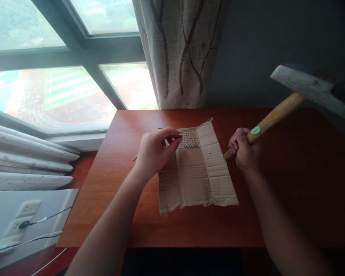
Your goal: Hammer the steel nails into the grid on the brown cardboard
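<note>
My left hand [158, 147] pinches a small nail [180, 135] between thumb and forefinger, its head showing just above the fingertips. Under those fingers lies a flattened piece of creased cardboard [191, 176]. Near its far edge is a grid of small holes [189, 136], with a row of metal heads [191, 145] along the near side. My right hand [245, 149] is wrapped round the wooden handle of a hammer [278, 111]. The hammer is raised at a slant to the right of the cardboard, its metal head up and away from the table.
The cardboard rests on a reddish-brown wooden table [103, 199]. A thin metal rod's end [135, 158] pokes out left of my left hand. Behind the table hang a patterned curtain [186, 50] and a dark wall. Windows, sockets [21, 218] and cables are on the left.
</note>
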`<action>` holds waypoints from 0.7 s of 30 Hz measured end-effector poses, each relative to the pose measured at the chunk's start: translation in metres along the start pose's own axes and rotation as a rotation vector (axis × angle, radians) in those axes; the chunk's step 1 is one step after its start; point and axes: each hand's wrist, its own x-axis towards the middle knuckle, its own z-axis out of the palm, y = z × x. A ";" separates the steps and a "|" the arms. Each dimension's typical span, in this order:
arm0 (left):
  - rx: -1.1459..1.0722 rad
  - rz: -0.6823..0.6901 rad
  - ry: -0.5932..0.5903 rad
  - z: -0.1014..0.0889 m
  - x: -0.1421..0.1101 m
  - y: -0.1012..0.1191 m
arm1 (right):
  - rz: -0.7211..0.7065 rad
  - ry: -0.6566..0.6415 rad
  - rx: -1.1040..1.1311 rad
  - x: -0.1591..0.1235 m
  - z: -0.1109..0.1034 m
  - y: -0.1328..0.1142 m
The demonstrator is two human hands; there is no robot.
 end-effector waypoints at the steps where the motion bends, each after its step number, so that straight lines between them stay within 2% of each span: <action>1: 0.015 0.009 -0.001 0.002 0.000 0.000 | -0.004 0.001 -0.001 0.000 0.000 0.000; 21: 0.055 0.002 -0.010 0.006 -0.004 -0.003 | -0.027 -0.011 -0.009 0.001 -0.002 0.002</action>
